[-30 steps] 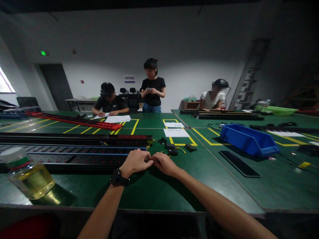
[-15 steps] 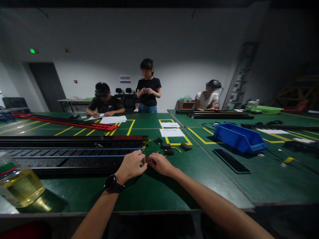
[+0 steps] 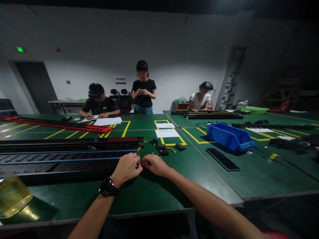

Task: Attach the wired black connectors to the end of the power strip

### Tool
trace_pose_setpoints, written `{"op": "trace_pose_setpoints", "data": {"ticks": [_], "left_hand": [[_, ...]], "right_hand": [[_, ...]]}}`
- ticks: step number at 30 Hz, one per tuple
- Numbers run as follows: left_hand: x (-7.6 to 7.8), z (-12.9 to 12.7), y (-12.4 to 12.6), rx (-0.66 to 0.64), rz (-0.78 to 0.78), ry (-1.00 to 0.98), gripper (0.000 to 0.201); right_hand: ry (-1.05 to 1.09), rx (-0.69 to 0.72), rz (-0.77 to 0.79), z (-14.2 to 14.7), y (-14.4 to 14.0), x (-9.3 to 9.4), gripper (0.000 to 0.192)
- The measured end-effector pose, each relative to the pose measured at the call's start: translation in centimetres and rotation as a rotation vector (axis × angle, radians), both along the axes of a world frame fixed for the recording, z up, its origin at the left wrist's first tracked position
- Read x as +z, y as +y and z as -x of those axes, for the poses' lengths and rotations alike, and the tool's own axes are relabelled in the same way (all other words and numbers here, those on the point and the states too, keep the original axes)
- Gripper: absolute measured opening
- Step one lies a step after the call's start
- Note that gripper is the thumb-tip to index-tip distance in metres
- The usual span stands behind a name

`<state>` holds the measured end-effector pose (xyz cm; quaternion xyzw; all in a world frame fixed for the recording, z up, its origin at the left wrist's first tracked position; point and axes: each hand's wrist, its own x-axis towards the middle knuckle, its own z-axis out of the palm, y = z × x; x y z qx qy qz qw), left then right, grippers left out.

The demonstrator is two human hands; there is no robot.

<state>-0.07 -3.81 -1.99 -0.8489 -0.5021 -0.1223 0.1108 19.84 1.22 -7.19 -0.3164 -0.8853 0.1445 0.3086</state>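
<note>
1. Lately my view has swung to the right: the bottle of yellow liquid has slid to the far left edge, and the blue bin and dark flat panel have drifted toward the middle. My hands have kept their place against the strip, so I judge the fine work at its end is still going on.
2. My left hand, with the black watch on its wrist, is curled with its fingertips pinched together at the near right end of the long black power strip. My right hand meets it, fingers also drawn narrow.
3. Between the two hands I seem to pinch a thin yellow wire; it is too small to tell whether both hands grip it.
4. That strip lies lengthwise on the green table, a blue wire running along its rows of sockets, its end just at my left knuckles.
5. Small black parts lie just beyond my hands, near a white sheet in a yellow-taped box.
6. Three people are at the far side, well apart from me.
</note>
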Motion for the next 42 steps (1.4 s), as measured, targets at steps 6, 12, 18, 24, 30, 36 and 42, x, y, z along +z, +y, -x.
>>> {"op": "trace_pose_setpoints", "data": {"ticks": [6, 12, 18, 24, 30, 36, 42], "left_hand": [[-0.2, 0.0, 0.2, -0.032, -0.005, 0.018, 0.011], [-0.1, 0.1, 0.1, -0.047, -0.001, -0.030, 0.009], [0.4, -0.1, -0.3, -0.033, 0.022, -0.023, 0.012], [0.6, -0.2, -0.4, -0.038, 0.027, -0.015, 0.013], [0.4, -0.1, -0.4, -0.035, 0.031, -0.022, 0.014], [-0.1, 0.0, -0.3, -0.035, 0.015, -0.015, 0.013], [-0.1, 0.0, -0.3, -0.042, 0.020, -0.021, 0.012]], "right_hand": [[-0.083, -0.068, -0.054, -0.1, -0.3, 0.7, 0.013], [-0.108, -0.520, -0.097, -2.4, 0.9, 3.3, 0.019], [-0.308, -0.860, 0.098, -8.0, 3.5, 4.6, 0.036], [-0.354, -0.755, 0.345, -10.2, 3.9, 4.6, 0.045], [-0.326, -0.689, 0.444, -10.1, 4.0, 4.6, 0.044], [-0.326, -0.635, 0.423, -10.4, 4.5, 4.0, 0.047], [-0.335, -0.676, 0.335, -10.9, 5.1, 3.0, 0.058]]}}
